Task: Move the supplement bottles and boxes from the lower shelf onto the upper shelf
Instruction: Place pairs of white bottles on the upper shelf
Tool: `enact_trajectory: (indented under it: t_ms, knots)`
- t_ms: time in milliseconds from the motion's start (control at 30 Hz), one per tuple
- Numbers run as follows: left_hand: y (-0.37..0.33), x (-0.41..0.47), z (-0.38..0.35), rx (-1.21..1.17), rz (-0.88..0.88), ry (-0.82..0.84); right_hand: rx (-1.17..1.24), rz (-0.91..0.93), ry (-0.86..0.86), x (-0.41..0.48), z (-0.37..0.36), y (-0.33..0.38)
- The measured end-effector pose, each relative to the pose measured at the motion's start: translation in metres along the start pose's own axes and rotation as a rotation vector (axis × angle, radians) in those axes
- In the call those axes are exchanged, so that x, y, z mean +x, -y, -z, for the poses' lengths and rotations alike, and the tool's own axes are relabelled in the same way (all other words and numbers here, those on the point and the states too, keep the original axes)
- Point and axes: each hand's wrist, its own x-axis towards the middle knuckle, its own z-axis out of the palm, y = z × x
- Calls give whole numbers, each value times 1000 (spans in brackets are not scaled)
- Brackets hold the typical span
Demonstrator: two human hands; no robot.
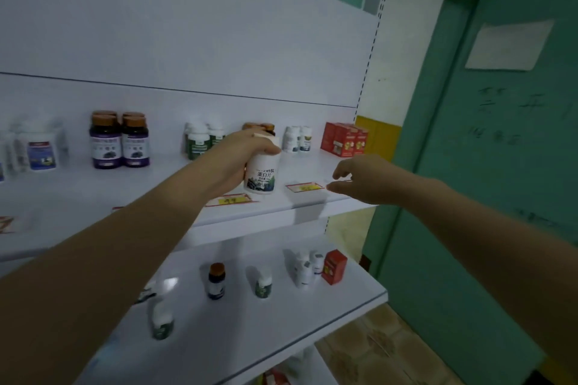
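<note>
As left hand grips bottle, right hand slack

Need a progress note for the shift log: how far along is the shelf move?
Partly done. The upper shelf already holds purple-labelled bottles and red boxes. In hand: the left hand grips a white bottle over that shelf; the right hand is open. Left on the lower shelf: a brown-capped bottle, a green-labelled bottle, small white bottles, a red box and a blurred bottle in front.

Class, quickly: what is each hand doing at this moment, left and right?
Left hand: grips a white plastic bottle with black lettering.
Right hand: open, holding nothing.
</note>
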Motion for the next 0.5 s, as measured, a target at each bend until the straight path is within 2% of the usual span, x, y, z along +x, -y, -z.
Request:
enact_trajectory:
  t_ms: [167,500]
  knots:
    - [18,39,-55,46,48,-47,24,20,4,18,-3,-64]
    - [47,156,-62,79,39,-86,57,85,-5,119,-36,-119]
